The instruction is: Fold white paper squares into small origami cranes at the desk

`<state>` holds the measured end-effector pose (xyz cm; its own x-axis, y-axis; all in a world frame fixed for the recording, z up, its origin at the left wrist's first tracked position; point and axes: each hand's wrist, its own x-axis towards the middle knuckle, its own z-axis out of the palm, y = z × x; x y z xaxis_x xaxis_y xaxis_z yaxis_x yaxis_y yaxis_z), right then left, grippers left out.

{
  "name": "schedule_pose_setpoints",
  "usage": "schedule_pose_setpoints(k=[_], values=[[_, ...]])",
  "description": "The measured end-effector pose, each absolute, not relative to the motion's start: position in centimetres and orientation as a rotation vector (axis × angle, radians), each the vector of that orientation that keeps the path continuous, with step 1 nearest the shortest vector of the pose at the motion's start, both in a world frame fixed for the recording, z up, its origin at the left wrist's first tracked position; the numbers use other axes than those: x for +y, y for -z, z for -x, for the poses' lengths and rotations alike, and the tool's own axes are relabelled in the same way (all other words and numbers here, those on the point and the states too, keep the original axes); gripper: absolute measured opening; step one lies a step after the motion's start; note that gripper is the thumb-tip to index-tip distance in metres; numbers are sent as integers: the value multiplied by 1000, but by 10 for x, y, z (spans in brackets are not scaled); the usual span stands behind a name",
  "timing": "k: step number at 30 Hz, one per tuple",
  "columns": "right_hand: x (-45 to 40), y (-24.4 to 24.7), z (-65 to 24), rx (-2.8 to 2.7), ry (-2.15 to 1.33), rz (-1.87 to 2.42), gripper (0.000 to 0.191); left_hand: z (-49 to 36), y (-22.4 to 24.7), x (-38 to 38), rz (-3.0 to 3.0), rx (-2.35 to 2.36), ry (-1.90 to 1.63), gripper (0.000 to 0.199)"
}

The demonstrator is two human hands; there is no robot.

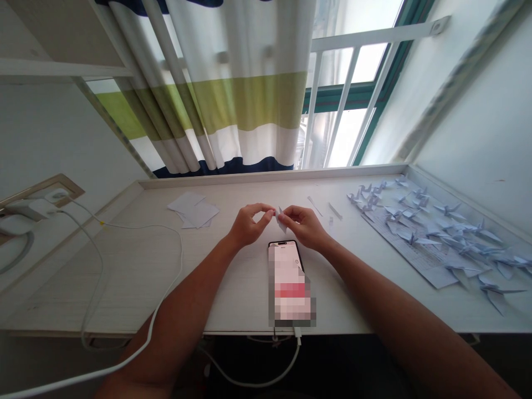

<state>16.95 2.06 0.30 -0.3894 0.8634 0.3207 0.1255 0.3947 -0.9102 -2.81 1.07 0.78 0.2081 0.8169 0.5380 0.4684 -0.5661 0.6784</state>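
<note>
Over the middle of the desk, just beyond the phone, a small white folded paper [281,226] with pointed ends is held up between my hands. My right hand [305,226] pinches it between thumb and fingers from the right. From the left, the thumb and index finger of my left hand [249,224] close together at its edge; the exact grip point is too small to make out. Below the hands lies a phone [291,271] with a lit, partly blurred screen and a cable at its lower end.
White paper sheets [193,209] lie loosely stacked at left. Thin paper strips [334,210] rest right of my hands. Several folded paper cranes [415,221] cover the right side, some on a printed sheet [409,255]. A white cable [182,249] crosses the left side from a wall socket.
</note>
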Motion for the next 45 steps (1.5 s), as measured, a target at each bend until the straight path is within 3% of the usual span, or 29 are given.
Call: schedule_pose_setpoints(k=[3, 9, 45], values=[[21, -2, -169, -1798, -1054, 870, 40, 25, -9, 10, -1882, 1123, -1237, 36], [21, 0, -169, -1798, -1053, 865, 36, 26, -8, 13, -1674, 1053, -1188, 31], [19, -4, -169, -1817, -1049, 842, 43, 28, -7, 15, -1772, 1060, -1251, 33]])
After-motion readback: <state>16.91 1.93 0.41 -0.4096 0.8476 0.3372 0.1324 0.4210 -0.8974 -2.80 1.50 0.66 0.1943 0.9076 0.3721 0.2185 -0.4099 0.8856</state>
